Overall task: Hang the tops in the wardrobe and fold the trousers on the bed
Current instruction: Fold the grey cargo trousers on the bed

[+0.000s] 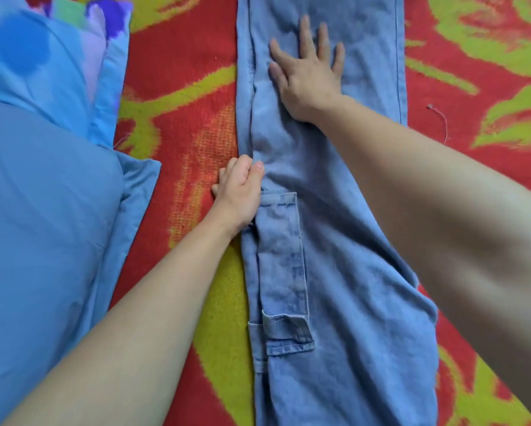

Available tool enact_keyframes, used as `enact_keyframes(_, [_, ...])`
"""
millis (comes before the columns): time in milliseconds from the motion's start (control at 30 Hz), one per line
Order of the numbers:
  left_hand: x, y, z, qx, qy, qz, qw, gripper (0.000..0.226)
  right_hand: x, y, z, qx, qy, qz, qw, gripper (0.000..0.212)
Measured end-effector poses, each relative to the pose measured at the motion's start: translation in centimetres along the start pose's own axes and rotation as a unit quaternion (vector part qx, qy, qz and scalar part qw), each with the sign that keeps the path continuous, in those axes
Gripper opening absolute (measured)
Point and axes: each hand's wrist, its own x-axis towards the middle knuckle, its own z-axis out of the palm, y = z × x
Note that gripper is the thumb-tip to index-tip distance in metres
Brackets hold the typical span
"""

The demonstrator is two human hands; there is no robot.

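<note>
two bare hands work a pair of pale blue denim trousers (334, 241) laid lengthwise, seemingly one leg over the other, on a bed spread with a red and yellow-green blanket (181, 87). the right hand (307, 75) lies flat on the cloth farther up the leg, palm down, fingers straight and fanned, holding nothing, its forearm reaching diagonally across the garment. the left hand (239, 192) sits at the trousers' left edge, just above a long patch pocket (284, 272), thumb on top of the denim and fingers curled at the side seam, apparently pinching the edge; how far the fingers reach under is hidden. denim like this looks soft yet fairly weighty, likely to drape and crease rather than hold a shape, unlikely to slide on the woolly blanket, with nothing to break. it should fold best when taken by the doubled side seams or the hems with both hands, once a flat palm has pressed out the wrinkles. blue pillows (42, 210) lie beside the left forearm, apart from the trousers. a loose thread (441, 121) rests on the blanket to the right.
</note>
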Motion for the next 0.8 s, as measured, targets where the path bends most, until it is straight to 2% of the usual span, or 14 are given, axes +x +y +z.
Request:
enact_keyframes(100, [-0.2, -0.5, -0.1, -0.136, 0.000, -0.004, 0.991, 0.029, -0.1, -1.5, -1.6, 0.043, 0.031, -0.026, 0.998, 0.038])
enact_keyframes(167, [-0.1, -1.0, 0.0, -0.203, 0.014, -0.005, 0.979, 0.025, -0.7, -2.5, -1.4, 0.016, 0.000, -0.082, 0.996, 0.036])
enact_keyframes(233, [0.1, -1.1, 0.2, -0.193, 0.024, -0.006, 0.981, 0.025, -1.7, -2.7, -0.8, 0.007, -0.043, -0.104, 0.994, 0.042])
enact_keyframes(400, [-0.1, -0.4, 0.3, -0.107, 0.037, -0.027, 0.993, 0.028, -8.3, -0.6, -0.8, 0.142, 0.100, 0.002, 0.985, 0.047])
enact_keyframes(467, [-0.4, 0.5, 0.0, -0.093, 0.035, -0.058, 0.993, 0.024, -13.8, 0.4, -0.6, 0.143, 0.121, 0.009, 0.982, 0.047])
enact_keyframes(533, [-1.3, 1.8, -0.4, -0.135, 0.066, -0.100, 0.984, 0.013, -19.5, 1.7, -0.3, 0.127, 0.123, 0.021, 0.984, 0.047])
enact_keyframes(567, [-2.2, 2.6, -0.4, -0.150, 0.079, -0.110, 0.979, 0.023, -22.1, 2.5, -0.2, 0.110, 0.125, 0.031, 0.986, 0.048])
enact_keyframes(600, [-3.7, 3.3, -0.2, -0.120, 0.099, -0.096, 0.983, 0.035, -24.5, 3.2, 0.1, 0.090, 0.128, 0.040, 0.987, 0.049])
enact_keyframes(633, [-5.8, 3.7, 0.3, -0.046, 0.128, -0.050, 0.989, 0.044, -26.8, 3.9, 0.6, 0.074, 0.135, 0.046, 0.987, 0.050])
enact_keyframes(700, [-11.2, 3.8, 1.8, 0.122, 0.167, 0.135, 0.969, 0.046, -31.0, 4.9, 1.7, 0.063, 0.169, 0.046, 0.982, 0.049])
enact_keyframes(733, [-13.9, 3.2, 2.6, 0.193, 0.150, 0.225, 0.943, 0.045, -32.9, 5.4, 2.4, 0.059, 0.187, 0.038, 0.980, 0.049])
enact_keyframes(767, [-16.3, 2.2, 3.3, 0.259, 0.114, 0.280, 0.918, 0.045, -34.8, 5.8, 3.2, 0.048, 0.198, 0.026, 0.979, 0.049])
enact_keyframes(800, [-18.1, 0.8, 3.8, 0.322, 0.059, 0.286, 0.900, 0.049, -36.4, 6.3, 4.1, 0.031, 0.195, 0.015, 0.980, 0.049])
